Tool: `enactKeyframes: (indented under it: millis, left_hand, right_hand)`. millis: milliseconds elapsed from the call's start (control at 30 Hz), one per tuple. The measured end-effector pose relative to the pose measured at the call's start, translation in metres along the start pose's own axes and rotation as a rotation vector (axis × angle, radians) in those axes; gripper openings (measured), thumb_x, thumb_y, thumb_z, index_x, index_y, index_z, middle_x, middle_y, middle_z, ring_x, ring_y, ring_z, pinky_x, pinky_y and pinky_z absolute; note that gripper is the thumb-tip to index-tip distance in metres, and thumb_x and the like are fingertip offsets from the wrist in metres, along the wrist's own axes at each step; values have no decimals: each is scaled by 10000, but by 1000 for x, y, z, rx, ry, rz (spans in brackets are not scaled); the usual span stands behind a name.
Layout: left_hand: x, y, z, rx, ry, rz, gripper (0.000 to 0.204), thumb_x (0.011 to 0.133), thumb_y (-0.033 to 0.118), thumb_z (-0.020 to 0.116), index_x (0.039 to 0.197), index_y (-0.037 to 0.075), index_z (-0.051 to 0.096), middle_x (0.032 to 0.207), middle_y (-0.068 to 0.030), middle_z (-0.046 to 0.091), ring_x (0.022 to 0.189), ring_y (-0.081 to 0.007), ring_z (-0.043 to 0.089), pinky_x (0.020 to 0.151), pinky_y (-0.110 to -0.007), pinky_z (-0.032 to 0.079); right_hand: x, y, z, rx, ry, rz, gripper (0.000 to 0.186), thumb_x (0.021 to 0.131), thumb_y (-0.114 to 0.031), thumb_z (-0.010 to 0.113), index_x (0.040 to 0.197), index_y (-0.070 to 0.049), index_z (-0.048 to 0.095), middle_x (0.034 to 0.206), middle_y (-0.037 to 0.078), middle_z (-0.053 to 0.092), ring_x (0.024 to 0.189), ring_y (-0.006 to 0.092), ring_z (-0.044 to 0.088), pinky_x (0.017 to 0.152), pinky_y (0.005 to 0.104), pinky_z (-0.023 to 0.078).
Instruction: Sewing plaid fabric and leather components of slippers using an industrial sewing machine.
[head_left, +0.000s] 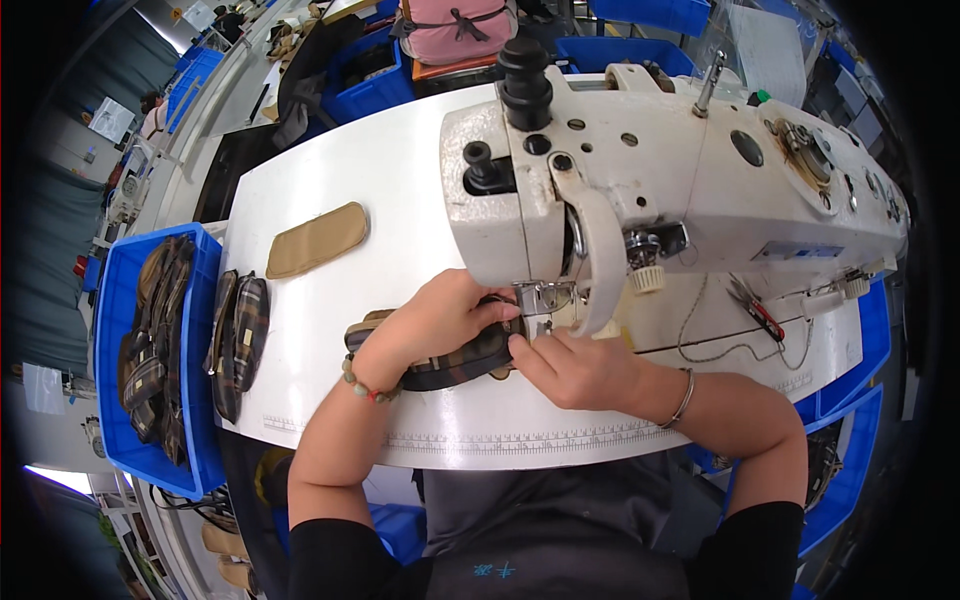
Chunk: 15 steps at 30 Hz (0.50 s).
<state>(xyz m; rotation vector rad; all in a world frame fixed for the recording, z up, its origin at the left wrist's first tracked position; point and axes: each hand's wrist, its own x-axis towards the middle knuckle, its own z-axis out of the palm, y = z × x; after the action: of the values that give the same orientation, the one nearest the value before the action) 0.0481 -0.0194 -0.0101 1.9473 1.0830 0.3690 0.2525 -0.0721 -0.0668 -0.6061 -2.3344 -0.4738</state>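
Observation:
A plaid fabric piece with dark edging (440, 362) lies under the presser foot (542, 300) of a white sewing machine (690, 180). My left hand (460, 315) grips its upper part, thumb pressed on the fabric just left of the foot. My right hand (570, 370) holds the right end with fingers pinched at its edge, just below the foot. A tan padded panel (316, 240) lies on the white table (490, 440) up to the left. More plaid pieces (238, 345) are stacked at the table's left edge.
A blue bin (208, 456) of plaid pieces stands left of the table, with more blue bins (846, 480) at right. Red-handled snips (758, 310) and a cord lie right of the needle. Behind are a pink chair back (455, 30), other workstations and a distant person (228, 22).

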Motion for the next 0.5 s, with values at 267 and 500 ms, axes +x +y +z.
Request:
enactKeyframes:
  millis: [267, 500]
  left_hand:
    - [-3, -1, 13, 285, 108, 29, 127, 854, 121, 694, 941, 30, 681, 881, -155, 692, 860, -355, 658, 751, -420, 517]
    - [-6, 9, 15, 426, 164, 12, 110, 826, 114, 697, 921, 61, 688, 878, -123, 687, 874, -330, 662, 731, -430, 530]
  right_hand:
    - [-1, -6, -8, 50, -164, -30, 252, 705, -96, 652, 921, 29, 683, 636, -1, 513, 538, 109, 536, 422, 239, 415]
    - [3, -7, -16, 47, -217, -35, 270, 691, -105, 649, 899, 62, 693, 621, 5, 525, 531, 110, 550, 410, 234, 417]
